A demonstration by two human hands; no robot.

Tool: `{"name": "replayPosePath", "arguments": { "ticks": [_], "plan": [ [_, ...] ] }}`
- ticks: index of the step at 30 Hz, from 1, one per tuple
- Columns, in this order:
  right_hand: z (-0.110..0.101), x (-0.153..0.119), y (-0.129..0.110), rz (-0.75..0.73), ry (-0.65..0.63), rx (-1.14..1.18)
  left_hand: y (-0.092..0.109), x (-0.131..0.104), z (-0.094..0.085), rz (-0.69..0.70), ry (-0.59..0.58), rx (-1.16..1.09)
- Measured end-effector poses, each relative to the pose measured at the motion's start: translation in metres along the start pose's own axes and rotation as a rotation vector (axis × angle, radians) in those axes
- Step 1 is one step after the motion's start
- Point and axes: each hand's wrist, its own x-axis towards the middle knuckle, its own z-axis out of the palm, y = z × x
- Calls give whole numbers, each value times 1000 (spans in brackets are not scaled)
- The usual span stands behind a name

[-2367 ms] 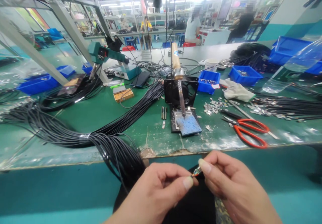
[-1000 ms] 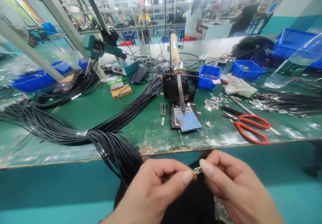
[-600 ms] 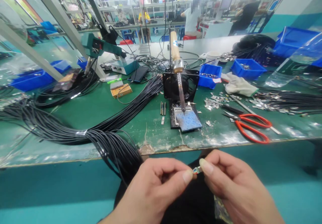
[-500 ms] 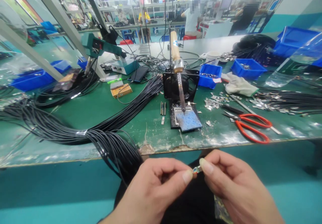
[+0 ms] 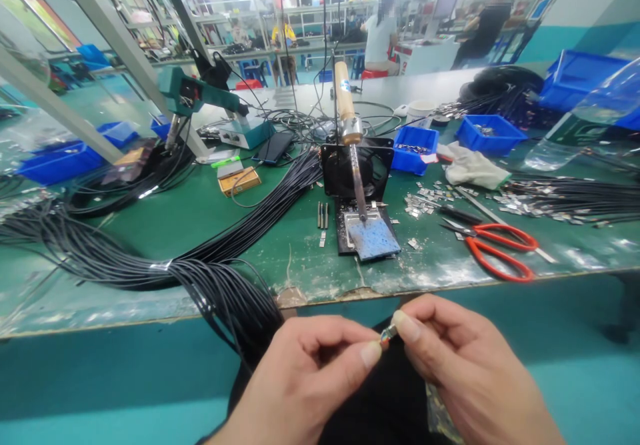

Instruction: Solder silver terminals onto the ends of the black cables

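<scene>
Between my hands, over my lap in front of the bench edge, is a small metal cable connector (image 5: pixel 388 333) with coloured wires at its left end. My left hand (image 5: pixel 320 365) pinches the wire end between thumb and forefinger. My right hand (image 5: pixel 455 358) grips the metal end the same way. The fingertips hide most of the piece. A bundle of black cables (image 5: pixel 220 285) hangs over the edge to the left of my left hand. Beyond my hands, a wooden-handled soldering iron (image 5: pixel 356 165) leans tip down on a blue sponge (image 5: pixel 374 238).
Red-handled scissors (image 5: pixel 505 248) lie near the edge at right, with loose metal pieces (image 5: pixel 420 203) behind them. A black fan (image 5: pixel 383 168) stands behind the sponge. Blue bins (image 5: pixel 490 135), a white glove (image 5: pixel 477 167) and a green heat-gun-like tool (image 5: pixel 193 95) stand farther back. People sit in the background.
The connector and both hands have shifted very slightly, and the view has moved a little. Both hands keep their pinch on the connector.
</scene>
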Motion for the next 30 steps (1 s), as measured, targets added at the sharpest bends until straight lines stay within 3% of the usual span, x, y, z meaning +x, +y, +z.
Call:
{"name": "replayPosePath", "arguments": {
  "ticks": [16, 24, 30],
  "plan": [
    [2, 11, 1, -22, 59, -8, 4, 17, -3, -10, 2, -43],
    [-15, 15, -8, -90, 56, -370, 10, 21, -2, -9, 23, -4],
    [-11, 14, -9, -183, 77, -485, 7, 20, 0, 16, 36, -1]
  ]
}}
